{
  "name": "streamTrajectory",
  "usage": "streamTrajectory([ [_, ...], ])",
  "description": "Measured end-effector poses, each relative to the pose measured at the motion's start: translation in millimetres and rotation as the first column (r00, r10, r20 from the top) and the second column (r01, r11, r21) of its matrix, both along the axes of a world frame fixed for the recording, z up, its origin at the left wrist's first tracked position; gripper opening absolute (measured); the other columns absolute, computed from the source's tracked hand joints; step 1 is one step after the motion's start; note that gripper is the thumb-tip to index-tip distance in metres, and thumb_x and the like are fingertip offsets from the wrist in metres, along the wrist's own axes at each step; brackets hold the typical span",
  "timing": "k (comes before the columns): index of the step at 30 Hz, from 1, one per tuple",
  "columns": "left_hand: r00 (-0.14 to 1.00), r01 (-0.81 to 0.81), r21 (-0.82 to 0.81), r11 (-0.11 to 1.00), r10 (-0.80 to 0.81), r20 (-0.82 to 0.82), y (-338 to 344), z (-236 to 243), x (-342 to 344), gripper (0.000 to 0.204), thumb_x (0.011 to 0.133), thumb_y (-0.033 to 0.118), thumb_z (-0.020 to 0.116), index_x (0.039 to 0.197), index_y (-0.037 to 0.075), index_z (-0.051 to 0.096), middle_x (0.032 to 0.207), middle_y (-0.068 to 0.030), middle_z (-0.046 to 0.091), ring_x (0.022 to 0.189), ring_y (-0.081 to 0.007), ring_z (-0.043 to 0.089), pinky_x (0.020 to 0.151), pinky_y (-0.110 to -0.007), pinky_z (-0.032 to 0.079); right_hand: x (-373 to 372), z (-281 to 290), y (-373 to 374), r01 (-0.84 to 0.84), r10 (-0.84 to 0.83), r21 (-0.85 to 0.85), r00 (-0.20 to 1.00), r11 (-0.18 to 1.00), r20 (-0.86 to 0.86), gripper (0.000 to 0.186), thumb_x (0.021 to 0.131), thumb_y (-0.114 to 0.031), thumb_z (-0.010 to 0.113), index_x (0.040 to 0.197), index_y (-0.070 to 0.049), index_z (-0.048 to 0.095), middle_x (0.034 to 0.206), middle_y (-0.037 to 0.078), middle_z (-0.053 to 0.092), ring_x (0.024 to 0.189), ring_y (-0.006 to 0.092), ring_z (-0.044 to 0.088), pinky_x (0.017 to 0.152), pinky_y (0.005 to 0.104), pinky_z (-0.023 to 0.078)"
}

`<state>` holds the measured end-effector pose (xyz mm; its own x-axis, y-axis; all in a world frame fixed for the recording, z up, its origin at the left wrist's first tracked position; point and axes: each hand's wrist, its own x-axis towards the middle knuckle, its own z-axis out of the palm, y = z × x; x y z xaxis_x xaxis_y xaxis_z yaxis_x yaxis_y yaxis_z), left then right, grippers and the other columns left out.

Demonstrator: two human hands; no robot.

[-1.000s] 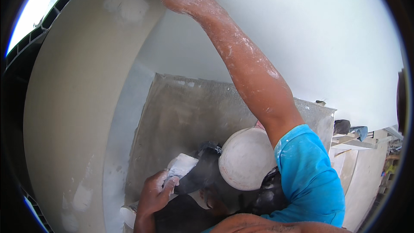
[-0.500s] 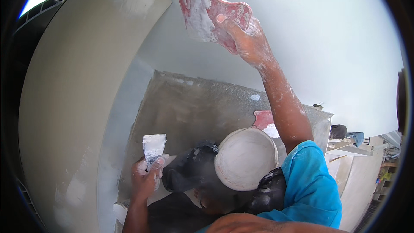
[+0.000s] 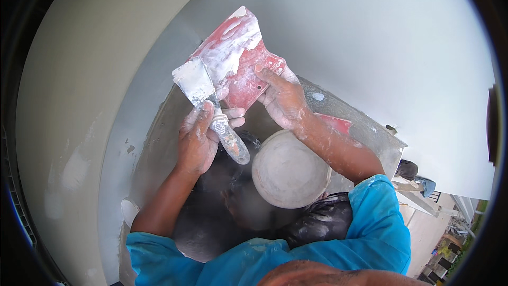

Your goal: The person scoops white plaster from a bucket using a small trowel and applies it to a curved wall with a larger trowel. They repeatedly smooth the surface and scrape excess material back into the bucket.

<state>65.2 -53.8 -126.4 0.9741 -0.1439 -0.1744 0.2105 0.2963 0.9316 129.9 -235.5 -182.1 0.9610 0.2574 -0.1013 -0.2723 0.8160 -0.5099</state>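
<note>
Half a second on, holding the red spreader (image 3: pixel 241 66) in the right hand (image 3: pixel 286 98) lower before the pale wall (image 3: pixel 381 63), meeting the putty knife (image 3: pixel 219 124) gripped in the left hand (image 3: pixel 198 137), bringing paste-coated blades together.

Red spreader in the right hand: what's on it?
White paste covers part of the spreader; the scraper blade overlaps its left edge in view. Whatever blade and right hand cover can't be seen.

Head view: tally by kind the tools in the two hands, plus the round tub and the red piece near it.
Putty knife, in the left hand: 1
Red spreader, in the right hand: 1
Round tub: 1
Flat red piece, partly hidden: 1
Total: 4
</note>
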Motion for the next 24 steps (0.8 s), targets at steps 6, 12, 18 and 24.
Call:
streamTrajectory([
  [6,0.987,-0.152,0.052,0.987,0.148,0.06,-8.1,1.7,12.6,0.053,0.106,0.025,0.042,0.138,-0.016,0.032,0.123,-0.0283,0.057,0.116,-0.0318,0.061,0.102,-0.042,0.05,-13.9,-31.0,-11.0,0.513,-0.308,-0.669,0.858,0.539,0.41,0.053,0.091,-0.034,0.07,0.126,-0.004,0.044,0.116,0.009,0.052,0.109,0.0196,0.055,0.087,0.0359,0.047],
  [12,0.99,-0.109,0.242,0.964,0.083,0.116,-10.2,-19.1,15.4,0.046,0.105,0.026,0.047,0.131,-0.012,0.05,0.121,-0.0166,0.062,0.107,-0.0183,0.061,0.094,-0.033,0.048,-56.3,-18.1,25.2,0.395,0.291,-0.732,0.732,0.555,0.616,0.058,0.092,-0.024,0.067,0.136,-0.002,0.036,0.117,0.017,0.048,0.113,0.0266,0.052,0.093,0.0407,0.045],
  [18,0.961,-0.166,0.353,0.921,0.071,0.267,-3.5,-11.2,17.2,0.043,0.103,0.029,0.053,0.128,-0.006,0.059,0.108,-0.0106,0.069,0.093,-0.0117,0.061,0.083,-0.028,0.049,-38.4,-19.3,2.1,0.139,0.149,-0.483,0.847,0.864,0.511,0.047,0.095,-0.01,0.051,0.137,-0.003,0.033,0.122,0.013,0.05,0.097,0.015,0.052,0.084,0.0327,0.047],
  [24,0.941,-0.319,0.726,0.61,0.11,0.321,39.2,3.9,17.8,0.035,0.089,0.009,0.07,0.12,-0.006,0.062,0.095,-0.01,0.071,0.089,-0.0105,0.063,0.078,-0.025,0.05,-1.5,9.6,-68.7,0.408,0.072,-0.761,0.859,0.504,0.507,0.07,0.096,-0.047,0.055,0.15,-0.008,0.032,0.11,0.012,0.056,0.08,0.0137,0.055,0.069,0.0292,0.047],
])
